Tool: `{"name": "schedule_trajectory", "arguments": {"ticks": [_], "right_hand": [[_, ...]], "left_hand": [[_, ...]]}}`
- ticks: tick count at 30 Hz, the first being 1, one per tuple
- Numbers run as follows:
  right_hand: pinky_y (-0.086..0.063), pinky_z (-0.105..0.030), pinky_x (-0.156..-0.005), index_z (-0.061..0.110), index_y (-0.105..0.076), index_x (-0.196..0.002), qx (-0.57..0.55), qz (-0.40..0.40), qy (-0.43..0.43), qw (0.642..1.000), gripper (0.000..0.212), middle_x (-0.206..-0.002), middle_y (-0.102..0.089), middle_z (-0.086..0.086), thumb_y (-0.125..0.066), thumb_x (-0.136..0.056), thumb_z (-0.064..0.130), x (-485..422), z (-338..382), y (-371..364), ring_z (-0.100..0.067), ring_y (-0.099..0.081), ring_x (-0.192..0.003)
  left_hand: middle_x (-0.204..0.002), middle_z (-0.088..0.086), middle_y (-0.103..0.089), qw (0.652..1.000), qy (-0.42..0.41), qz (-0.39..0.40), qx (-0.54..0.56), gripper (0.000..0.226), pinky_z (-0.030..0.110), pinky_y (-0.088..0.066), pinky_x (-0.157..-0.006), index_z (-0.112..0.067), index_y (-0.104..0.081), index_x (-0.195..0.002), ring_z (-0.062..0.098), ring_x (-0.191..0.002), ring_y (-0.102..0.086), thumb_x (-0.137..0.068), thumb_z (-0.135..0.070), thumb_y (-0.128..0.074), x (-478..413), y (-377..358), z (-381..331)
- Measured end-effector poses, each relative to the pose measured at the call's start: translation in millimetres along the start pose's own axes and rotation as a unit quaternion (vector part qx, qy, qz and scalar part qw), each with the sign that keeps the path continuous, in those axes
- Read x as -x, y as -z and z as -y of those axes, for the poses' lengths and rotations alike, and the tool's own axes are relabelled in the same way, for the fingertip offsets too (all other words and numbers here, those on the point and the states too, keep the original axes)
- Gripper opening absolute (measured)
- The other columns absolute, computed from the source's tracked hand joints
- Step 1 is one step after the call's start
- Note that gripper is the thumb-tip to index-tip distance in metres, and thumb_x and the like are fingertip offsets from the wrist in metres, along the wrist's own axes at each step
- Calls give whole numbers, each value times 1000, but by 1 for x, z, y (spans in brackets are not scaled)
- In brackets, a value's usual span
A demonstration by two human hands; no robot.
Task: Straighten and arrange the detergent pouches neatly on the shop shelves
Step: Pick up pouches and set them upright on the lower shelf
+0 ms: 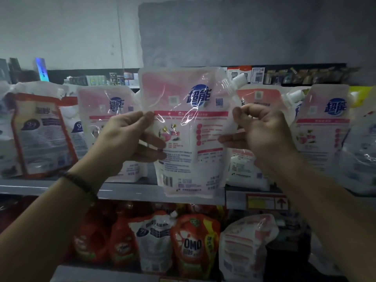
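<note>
Head view: your left hand (130, 137) and right hand (262, 131) pinch the pink pouch's (189, 127) side edges; it hangs upright, spout (237, 82) upper right, above the shelf (126, 192).

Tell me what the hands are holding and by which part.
Both hold one pink pouch in front of the shelf: the left hand pinches its left edge, the right hand its right edge, about mid-height, below the spout.

Dark beaded bracelet (81, 185), left wrist
</note>
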State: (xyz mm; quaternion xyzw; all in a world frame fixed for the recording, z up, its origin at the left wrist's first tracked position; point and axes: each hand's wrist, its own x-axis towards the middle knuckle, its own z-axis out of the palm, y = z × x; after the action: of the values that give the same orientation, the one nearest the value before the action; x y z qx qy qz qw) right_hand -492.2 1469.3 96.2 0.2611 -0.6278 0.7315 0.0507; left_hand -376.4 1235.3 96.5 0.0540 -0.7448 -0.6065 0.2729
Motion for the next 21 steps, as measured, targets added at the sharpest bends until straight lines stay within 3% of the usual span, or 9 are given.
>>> {"name": "schedule_trajectory", "arguments": {"ticks": [11,16,21], "right_hand": [[-67,-42,-75,4,-72,-104,4,-41,-3,999,19,-100,-79,-17,-60,-107,18,-28,-17,-24,-34,-80,-77],[-67,-44,-80,6,-71,-98,17,-45,5,999,21,-96,-78,-16,-58,-108,18,-31,-32,-33,-33,-80,-80],[-67,-45,-80,3,-68,-97,10,-39,2,999,20,-95,-76,-19,-57,-108,14,-33,-41,-42,-36,-80,-82]], "left_hand": [[-95,24,-79,1000,-6,-18,-3,32,53,-64,-75,-10,-71,-117,43,-82,-79,-112,-34,-51,-35,4,11],[-92,21,-80,999,-8,-34,-7,29,55,-63,-83,-12,-71,-117,39,-83,-80,-111,-34,-52,-44,6,24],[-90,22,-80,999,-11,-44,-10,28,53,-64,-82,-13,-71,-116,40,-82,-80,-111,-33,-52,-46,11,31]]}}
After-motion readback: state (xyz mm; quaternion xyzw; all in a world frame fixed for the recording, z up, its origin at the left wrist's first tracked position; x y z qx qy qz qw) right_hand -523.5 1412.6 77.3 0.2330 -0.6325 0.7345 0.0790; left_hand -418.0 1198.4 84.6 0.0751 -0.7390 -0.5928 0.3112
